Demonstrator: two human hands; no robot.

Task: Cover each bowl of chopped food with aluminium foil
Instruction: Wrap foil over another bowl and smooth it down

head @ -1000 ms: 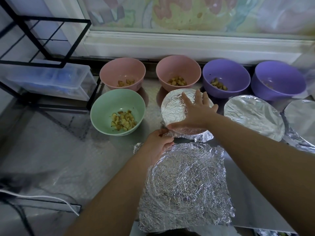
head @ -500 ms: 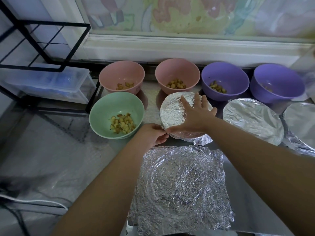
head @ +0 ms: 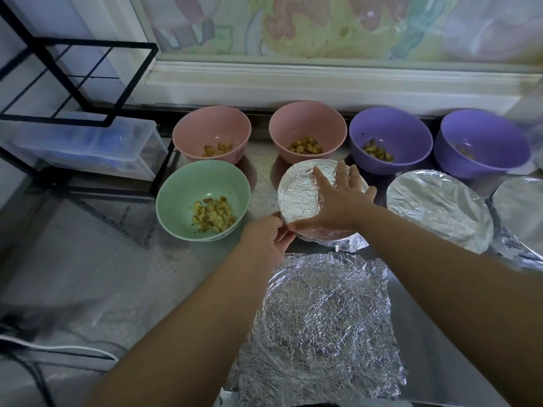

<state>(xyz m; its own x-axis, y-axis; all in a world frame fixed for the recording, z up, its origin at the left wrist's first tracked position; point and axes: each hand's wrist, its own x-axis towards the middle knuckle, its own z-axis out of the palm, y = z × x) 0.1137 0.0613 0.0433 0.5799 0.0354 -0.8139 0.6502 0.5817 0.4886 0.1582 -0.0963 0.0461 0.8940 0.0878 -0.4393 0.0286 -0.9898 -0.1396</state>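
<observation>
A foil-covered bowl (head: 299,192) stands in the middle of the front row. My right hand (head: 338,198) lies flat on its foil top with fingers spread. My left hand (head: 266,240) pinches the foil at the bowl's near-left rim. A green bowl (head: 188,186) of chopped food sits uncovered to the left. Behind stand two pink bowls (head: 211,130) (head: 307,121) and two purple bowls (head: 390,127) (head: 482,136), all uncovered with chopped food. Two more foil-covered bowls (head: 437,210) (head: 520,207) sit at the right. A crumpled foil sheet (head: 320,330) lies flat in front of me.
A black wire rack (head: 79,83) with a clear plastic drawer box (head: 88,148) stands at the back left. A white cable (head: 58,348) runs along the lower left. A white ledge (head: 323,83) and a painted wall close off the back.
My left hand has moved up from the foil sheet's corner to the covered bowl's near-left rim. My right hand has stayed flat on the foil top.
</observation>
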